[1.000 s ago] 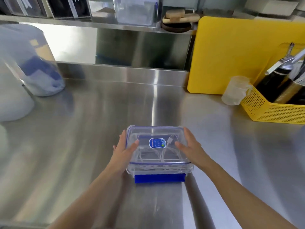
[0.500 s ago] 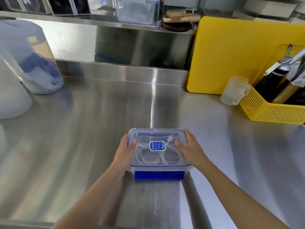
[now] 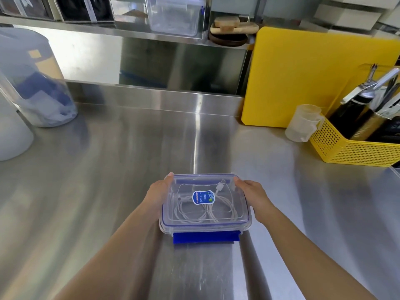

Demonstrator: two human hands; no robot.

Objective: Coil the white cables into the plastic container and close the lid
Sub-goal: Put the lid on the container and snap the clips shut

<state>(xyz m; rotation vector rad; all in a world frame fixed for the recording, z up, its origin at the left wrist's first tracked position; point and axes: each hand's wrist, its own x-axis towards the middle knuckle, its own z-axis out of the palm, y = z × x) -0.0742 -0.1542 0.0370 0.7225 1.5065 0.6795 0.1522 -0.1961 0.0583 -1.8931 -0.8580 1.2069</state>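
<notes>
A clear plastic container (image 3: 246,223) sits on the steel counter near me, its clear lid (image 3: 188,220) with a blue rim and a blue label lying flat on top. Coiled white cables (image 3: 218,210) show through the lid. A blue latch flap (image 3: 206,236) sticks out at the near side. My left hand (image 3: 157,197) grips the container's left side, fingertips at its far corner. Against the right side presses my right hand (image 3: 252,194), fingers by the far right corner.
A yellow cutting board (image 3: 303,76) leans at the back right, beside a translucent measuring cup (image 3: 304,123) and a yellow basket (image 3: 350,148) of utensils. Large clear tubs (image 3: 34,83) stand at the far left. A steel shelf (image 3: 108,29) runs along the back.
Both hands slid from resting on top of the lid to the container's sides, fingertips now at the far corners. The lid sits flatter on the container.
</notes>
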